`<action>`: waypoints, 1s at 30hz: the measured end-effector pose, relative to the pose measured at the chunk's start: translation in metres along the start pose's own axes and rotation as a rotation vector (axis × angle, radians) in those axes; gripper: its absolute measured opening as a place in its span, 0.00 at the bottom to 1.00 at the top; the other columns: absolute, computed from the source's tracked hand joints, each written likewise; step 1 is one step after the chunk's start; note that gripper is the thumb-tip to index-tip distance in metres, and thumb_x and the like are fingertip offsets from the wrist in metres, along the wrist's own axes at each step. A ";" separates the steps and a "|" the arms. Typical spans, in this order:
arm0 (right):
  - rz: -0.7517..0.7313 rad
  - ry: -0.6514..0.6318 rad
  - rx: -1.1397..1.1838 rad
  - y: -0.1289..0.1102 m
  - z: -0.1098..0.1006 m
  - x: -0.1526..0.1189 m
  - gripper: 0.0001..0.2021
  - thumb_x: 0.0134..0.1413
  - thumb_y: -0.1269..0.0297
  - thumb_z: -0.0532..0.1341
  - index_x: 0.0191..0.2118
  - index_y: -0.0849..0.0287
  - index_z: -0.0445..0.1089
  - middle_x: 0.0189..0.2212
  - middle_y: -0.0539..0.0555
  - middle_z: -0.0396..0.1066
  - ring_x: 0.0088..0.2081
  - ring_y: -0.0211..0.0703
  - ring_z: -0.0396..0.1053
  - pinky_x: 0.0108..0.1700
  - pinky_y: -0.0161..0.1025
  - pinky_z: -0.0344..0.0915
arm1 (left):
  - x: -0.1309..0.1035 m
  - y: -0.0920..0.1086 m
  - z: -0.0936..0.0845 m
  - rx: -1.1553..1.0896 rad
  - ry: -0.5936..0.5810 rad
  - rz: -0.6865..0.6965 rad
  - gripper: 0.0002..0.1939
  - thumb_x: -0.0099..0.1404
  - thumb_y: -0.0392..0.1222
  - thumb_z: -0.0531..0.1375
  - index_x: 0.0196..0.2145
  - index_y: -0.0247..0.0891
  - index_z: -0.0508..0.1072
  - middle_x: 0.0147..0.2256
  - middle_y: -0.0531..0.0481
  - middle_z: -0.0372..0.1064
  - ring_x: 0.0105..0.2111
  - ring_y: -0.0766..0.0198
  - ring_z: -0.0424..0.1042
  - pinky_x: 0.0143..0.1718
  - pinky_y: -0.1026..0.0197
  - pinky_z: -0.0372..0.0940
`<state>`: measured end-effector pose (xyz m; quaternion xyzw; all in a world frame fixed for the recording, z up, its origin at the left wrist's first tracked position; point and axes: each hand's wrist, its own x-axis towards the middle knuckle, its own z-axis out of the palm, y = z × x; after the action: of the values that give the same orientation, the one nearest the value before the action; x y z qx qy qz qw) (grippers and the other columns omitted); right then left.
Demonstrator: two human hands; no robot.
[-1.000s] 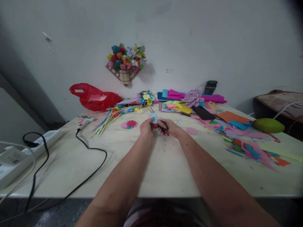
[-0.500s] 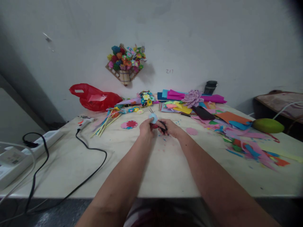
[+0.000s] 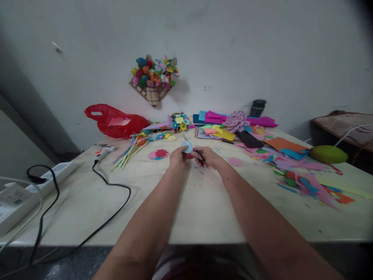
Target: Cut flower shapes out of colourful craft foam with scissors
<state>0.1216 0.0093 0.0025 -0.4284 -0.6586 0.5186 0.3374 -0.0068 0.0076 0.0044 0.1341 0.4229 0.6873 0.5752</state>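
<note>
A small round light-blue paper piece (image 3: 187,146) is pinched in my left hand (image 3: 177,157). Closed around the dark handles of a pair of scissors (image 3: 200,156), my right hand (image 3: 208,157) is just beside it. The narrow blade tips stick out past the blue piece's far edge; how the blades meet it is partly hidden by my fingers. Left of my hands lie stacked pink and red flower cut-outs (image 3: 159,154). A pink scalloped cut-out (image 3: 235,161) rests to the right. Tiny coloured snippets are scattered under and around my hands.
On the left are a glue gun (image 3: 104,151) with a black cord, a white power strip (image 3: 55,177) and a red plastic bag (image 3: 113,120). Coloured sheets (image 3: 224,134), a black phone (image 3: 249,139), paper scraps (image 3: 309,182) and a green mango-like fruit (image 3: 328,154) occupy the right side.
The view has shifted very slightly. Both hands stay together with the blue piece and the scissors, with hardly any visible movement.
</note>
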 end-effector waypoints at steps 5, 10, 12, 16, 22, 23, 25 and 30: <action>0.042 0.017 -0.025 -0.004 -0.002 -0.002 0.09 0.54 0.61 0.65 0.34 0.62 0.68 0.13 0.44 0.63 0.12 0.31 0.59 0.12 0.28 0.47 | 0.008 0.003 -0.005 0.033 -0.046 0.027 0.08 0.51 0.22 0.62 0.23 0.31 0.70 0.20 0.49 0.70 0.18 0.67 0.68 0.21 0.66 0.63; 0.063 0.020 -0.035 -0.004 -0.005 0.000 0.12 0.51 0.60 0.67 0.33 0.62 0.68 0.11 0.43 0.61 0.12 0.30 0.57 0.13 0.28 0.48 | 0.012 0.004 -0.011 0.090 -0.088 0.054 0.06 0.50 0.23 0.62 0.23 0.31 0.71 0.22 0.48 0.71 0.21 0.65 0.70 0.24 0.65 0.65; 0.051 0.016 -0.025 -0.002 -0.007 0.001 0.13 0.49 0.59 0.68 0.33 0.63 0.68 0.11 0.43 0.61 0.12 0.30 0.57 0.14 0.28 0.48 | 0.013 0.005 -0.012 0.109 -0.097 0.058 0.06 0.50 0.24 0.62 0.23 0.31 0.71 0.22 0.48 0.71 0.22 0.65 0.71 0.25 0.64 0.65; 0.008 0.039 -0.014 0.001 -0.012 0.003 0.14 0.45 0.58 0.70 0.30 0.62 0.68 0.11 0.43 0.61 0.12 0.30 0.57 0.14 0.29 0.52 | 0.014 0.007 -0.016 0.158 -0.144 0.055 0.06 0.50 0.24 0.62 0.22 0.31 0.71 0.22 0.48 0.71 0.21 0.66 0.70 0.23 0.65 0.65; -0.041 0.161 0.037 0.003 -0.023 0.003 0.16 0.42 0.59 0.72 0.33 0.62 0.70 0.16 0.47 0.68 0.15 0.31 0.62 0.14 0.28 0.49 | 0.009 0.012 -0.019 0.253 -0.289 0.039 0.09 0.48 0.24 0.63 0.17 0.31 0.69 0.20 0.48 0.69 0.20 0.66 0.69 0.22 0.65 0.66; -0.052 0.180 0.060 0.003 -0.025 0.003 0.16 0.42 0.60 0.72 0.34 0.62 0.70 0.17 0.48 0.69 0.16 0.32 0.63 0.14 0.28 0.49 | 0.009 0.012 -0.019 0.268 -0.309 0.040 0.09 0.47 0.24 0.63 0.16 0.31 0.69 0.19 0.48 0.69 0.20 0.66 0.69 0.22 0.65 0.66; -0.065 0.223 0.115 0.004 -0.027 0.005 0.17 0.40 0.62 0.73 0.35 0.62 0.69 0.18 0.48 0.70 0.17 0.33 0.64 0.15 0.28 0.51 | 0.008 0.013 -0.020 0.299 -0.341 0.034 0.10 0.45 0.24 0.65 0.16 0.31 0.69 0.18 0.48 0.68 0.19 0.66 0.68 0.23 0.65 0.66; -0.109 0.276 0.247 0.000 -0.026 0.006 0.19 0.37 0.67 0.73 0.36 0.61 0.67 0.21 0.49 0.71 0.19 0.34 0.66 0.17 0.28 0.52 | 0.007 0.011 -0.021 0.378 -0.430 0.007 0.08 0.42 0.26 0.67 0.16 0.30 0.71 0.20 0.45 0.71 0.21 0.64 0.70 0.25 0.63 0.66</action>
<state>0.1419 0.0251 0.0090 -0.4143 -0.5597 0.5129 0.5021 -0.0306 0.0047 -0.0024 0.3833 0.4114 0.5540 0.6139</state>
